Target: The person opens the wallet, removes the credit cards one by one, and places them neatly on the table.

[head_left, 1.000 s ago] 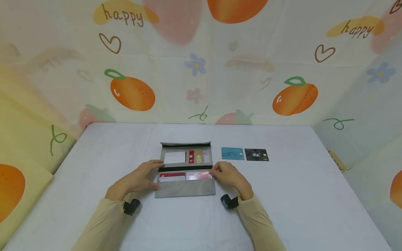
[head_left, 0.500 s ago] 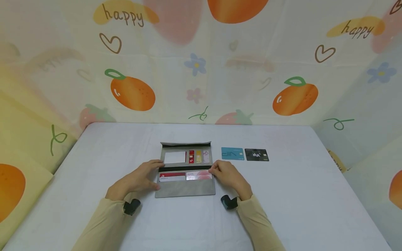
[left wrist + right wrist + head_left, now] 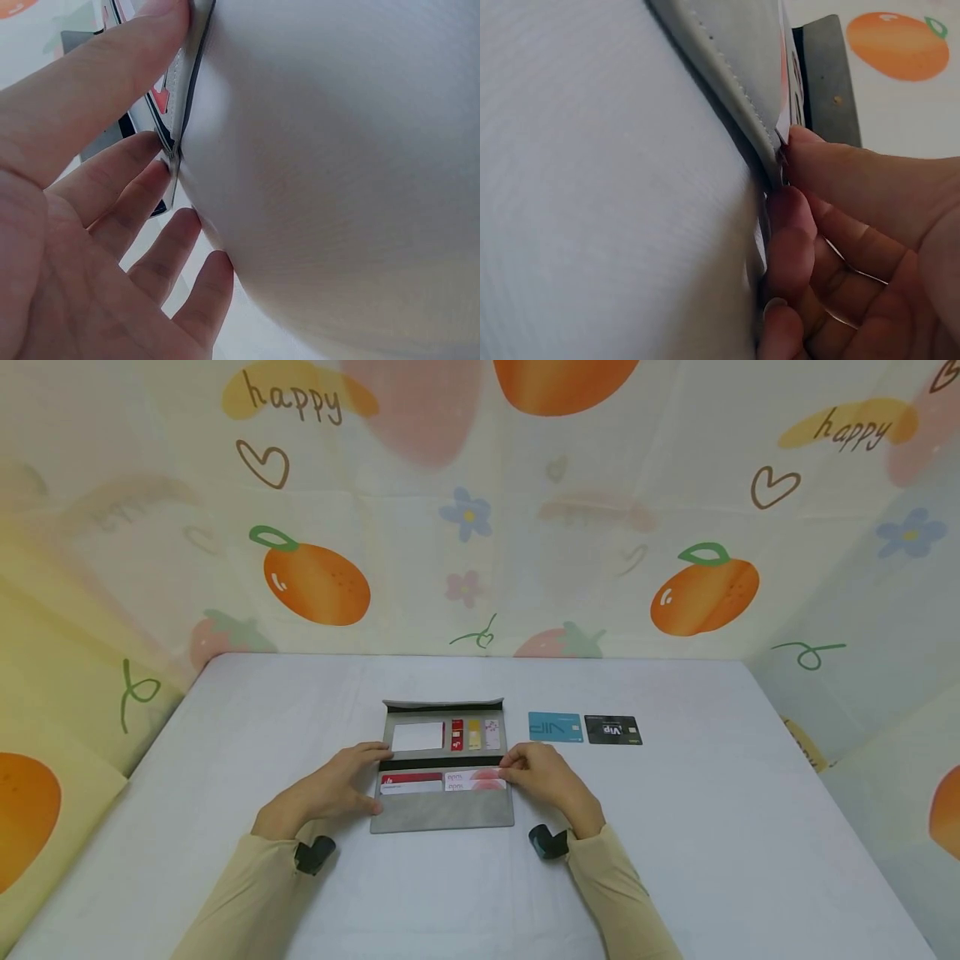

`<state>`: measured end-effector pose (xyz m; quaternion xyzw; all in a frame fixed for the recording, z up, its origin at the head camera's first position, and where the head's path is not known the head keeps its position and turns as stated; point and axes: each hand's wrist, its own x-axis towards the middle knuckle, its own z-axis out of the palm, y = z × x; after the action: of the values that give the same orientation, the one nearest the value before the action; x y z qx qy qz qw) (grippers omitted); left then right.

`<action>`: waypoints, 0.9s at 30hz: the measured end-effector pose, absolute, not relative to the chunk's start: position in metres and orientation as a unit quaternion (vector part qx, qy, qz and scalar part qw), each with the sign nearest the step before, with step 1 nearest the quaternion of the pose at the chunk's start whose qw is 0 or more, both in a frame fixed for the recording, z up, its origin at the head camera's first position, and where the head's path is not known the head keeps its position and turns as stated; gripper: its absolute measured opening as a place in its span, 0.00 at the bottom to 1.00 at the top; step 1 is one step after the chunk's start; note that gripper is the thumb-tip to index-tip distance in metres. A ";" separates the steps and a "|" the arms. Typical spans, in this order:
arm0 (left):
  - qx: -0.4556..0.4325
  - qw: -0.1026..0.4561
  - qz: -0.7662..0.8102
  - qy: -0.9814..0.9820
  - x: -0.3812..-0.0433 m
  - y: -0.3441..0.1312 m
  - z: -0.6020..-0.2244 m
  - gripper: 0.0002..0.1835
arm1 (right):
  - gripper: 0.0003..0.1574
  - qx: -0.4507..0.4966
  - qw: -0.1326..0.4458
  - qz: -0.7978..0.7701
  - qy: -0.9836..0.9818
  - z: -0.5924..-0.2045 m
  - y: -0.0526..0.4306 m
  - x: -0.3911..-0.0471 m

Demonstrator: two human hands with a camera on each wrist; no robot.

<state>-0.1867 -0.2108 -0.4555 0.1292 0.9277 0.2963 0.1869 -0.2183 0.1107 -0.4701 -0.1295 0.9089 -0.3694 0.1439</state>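
Pinching the pink card [image 3: 475, 781] thumb to finger, in the wallet's [image 3: 442, 813] near half, the right hand [image 3: 549, 774] is probably best sliding it level; the loosely spread left hand [image 3: 328, 789] is touching the wallet's left edge.

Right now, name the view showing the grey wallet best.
The head view: there the grey wallet lies open, almost wholly visible. Left wrist shows partly hidden edges; right wrist, a stitched corner and parts beyond.
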 end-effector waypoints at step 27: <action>0.133 0.187 0.294 0.928 -0.187 -0.210 -0.455 0.43 | 0.07 -0.135 0.152 -0.403 0.892 -0.467 0.109 -0.218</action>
<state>-0.1872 -0.2104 -0.4549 0.1329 0.9278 0.2943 0.1871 -0.2181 0.1090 -0.4668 -0.1349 0.8921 -0.4034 0.1522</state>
